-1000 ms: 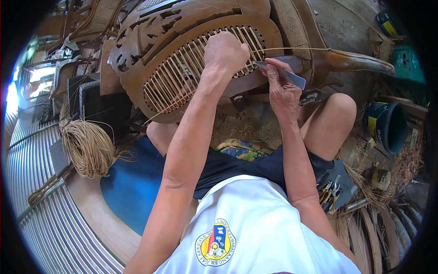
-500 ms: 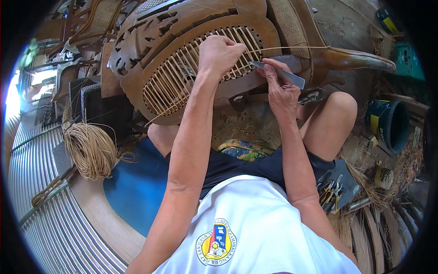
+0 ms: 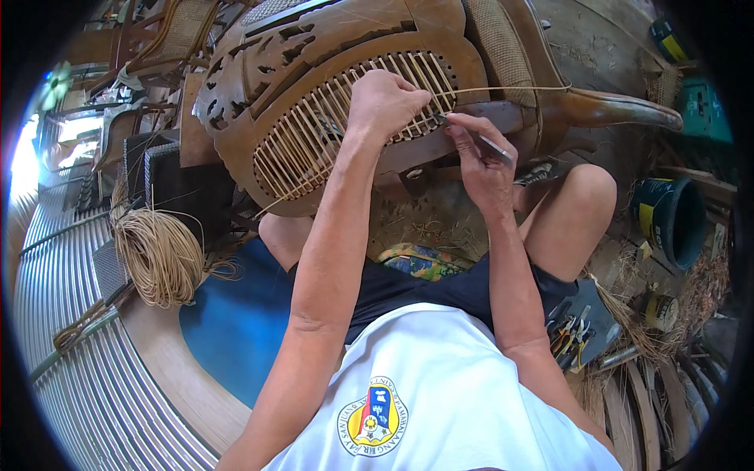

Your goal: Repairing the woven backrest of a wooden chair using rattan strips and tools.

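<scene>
A carved brown wooden chair part [image 3: 318,59] lies tilted before me, its oval opening crossed by rows of pale cane strands [image 3: 294,155]. Over the right part of these strands, my left hand [image 3: 385,102] is closed in a pinch on a long cane strand [image 3: 503,89]. That strand runs off to the right, toward the curved wooden leg [image 3: 628,110]. Just below it, my right hand [image 3: 483,157] grips a flat pointed metal blade [image 3: 495,151], seen nearly edge-on. The blade's tip is near the oval's lower right rim; my fingers hide part of it.
A coil of cane [image 3: 161,255] hangs at the left beside corrugated sheeting [image 3: 102,377]. A blue surface [image 3: 236,330] lies near my left knee. On the right are a dark bucket [image 3: 671,220], pliers [image 3: 577,337] on a tray and wooden strips [image 3: 648,416].
The blade has turned from showing its flat face to nearly edge-on. My left hand has shifted slightly right and down, and the chair part sits a little further right in view.
</scene>
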Available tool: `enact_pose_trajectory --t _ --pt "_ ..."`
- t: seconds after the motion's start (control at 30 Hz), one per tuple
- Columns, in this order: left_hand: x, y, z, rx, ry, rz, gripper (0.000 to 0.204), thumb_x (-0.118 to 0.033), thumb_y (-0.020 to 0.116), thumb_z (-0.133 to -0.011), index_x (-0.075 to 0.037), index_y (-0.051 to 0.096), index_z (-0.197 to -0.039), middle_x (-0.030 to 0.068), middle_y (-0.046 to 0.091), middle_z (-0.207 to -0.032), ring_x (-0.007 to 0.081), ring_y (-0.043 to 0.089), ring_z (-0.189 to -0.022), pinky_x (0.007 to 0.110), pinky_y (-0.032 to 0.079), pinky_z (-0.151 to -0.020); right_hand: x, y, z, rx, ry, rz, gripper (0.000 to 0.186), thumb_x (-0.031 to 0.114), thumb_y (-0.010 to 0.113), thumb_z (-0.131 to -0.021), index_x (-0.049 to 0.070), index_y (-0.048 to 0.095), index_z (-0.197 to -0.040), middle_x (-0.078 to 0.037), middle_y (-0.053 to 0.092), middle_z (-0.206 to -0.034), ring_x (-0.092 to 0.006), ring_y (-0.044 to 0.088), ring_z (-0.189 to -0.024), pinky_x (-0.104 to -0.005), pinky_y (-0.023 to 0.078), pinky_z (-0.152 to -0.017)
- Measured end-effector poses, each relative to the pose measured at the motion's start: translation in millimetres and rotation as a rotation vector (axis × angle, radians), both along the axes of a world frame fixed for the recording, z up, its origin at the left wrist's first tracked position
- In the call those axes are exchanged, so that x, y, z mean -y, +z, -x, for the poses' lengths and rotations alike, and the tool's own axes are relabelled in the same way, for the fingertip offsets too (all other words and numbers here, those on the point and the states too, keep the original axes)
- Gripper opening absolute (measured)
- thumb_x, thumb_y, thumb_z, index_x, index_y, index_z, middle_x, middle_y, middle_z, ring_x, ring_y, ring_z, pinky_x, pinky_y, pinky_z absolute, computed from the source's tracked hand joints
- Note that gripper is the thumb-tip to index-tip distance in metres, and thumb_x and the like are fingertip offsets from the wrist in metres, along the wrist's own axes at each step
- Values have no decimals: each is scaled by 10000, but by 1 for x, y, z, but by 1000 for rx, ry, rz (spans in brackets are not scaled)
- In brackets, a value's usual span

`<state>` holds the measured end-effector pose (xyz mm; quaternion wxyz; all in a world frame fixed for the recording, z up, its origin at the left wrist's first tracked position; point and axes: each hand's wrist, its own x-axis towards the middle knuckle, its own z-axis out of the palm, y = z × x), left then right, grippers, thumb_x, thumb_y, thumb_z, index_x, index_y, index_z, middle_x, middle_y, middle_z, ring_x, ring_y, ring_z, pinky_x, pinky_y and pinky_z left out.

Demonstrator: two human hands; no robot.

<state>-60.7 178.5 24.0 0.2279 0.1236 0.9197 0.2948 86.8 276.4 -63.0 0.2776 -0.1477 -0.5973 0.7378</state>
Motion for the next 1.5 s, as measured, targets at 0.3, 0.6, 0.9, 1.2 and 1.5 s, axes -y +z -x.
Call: enact_pose_trajectory --t 0.3,0.6,0.9,1.2,1.5 --pt "-1 -2 14 -91 12 -84 226 -228 781 -798 -23 796 -892 56 735 -741 123 677 -683 299 549 -683 20 13 21 -19 -163 -620 406 -88 654 -882 103 663 -1240 -133 629 -952 -342 679 -855 -430 554 -744" --pt "8 -30 -30 -347 58 -192 172 -206 669 -875 -54 720 -939 196 735 -923 423 714 -898 496 576 -809 49 11 20 -68 -248 -600 204 40 696 -948 45 679 -1152 -161 683 -968 -338 682 -893 -420 524 -797" --pt "55 17 -112 -509 -182 -875 303 -174 625 -1006 -32 674 -1269 180 648 -1327 317 625 -1215 436 475 -1038 31 -21 28 60 30 -279 348 280 618 -1022 32 616 -1266 -182 663 -1029 -402 657 -917 -476 513 -806" --pt "54 -8 -70 -591 -575 -646 335 -157 726 -923 -82 673 -1245 116 655 -1218 322 649 -1121 431 531 -984 22 10 37 -137 -23 -710 412 368 595 -963 -15 715 -1060 -164 674 -1027 -357 649 -937 -434 511 -810" --pt "61 -8 -56 -948 -664 -447 127 -87 660 -878 -50 603 -985 116 603 -1075 286 672 -969 398 579 -851 -19 21 32 -128 152 -952 383 -41 662 -856 -15 659 -1238 -195 656 -1060 -393 657 -1015 -479 531 -918"
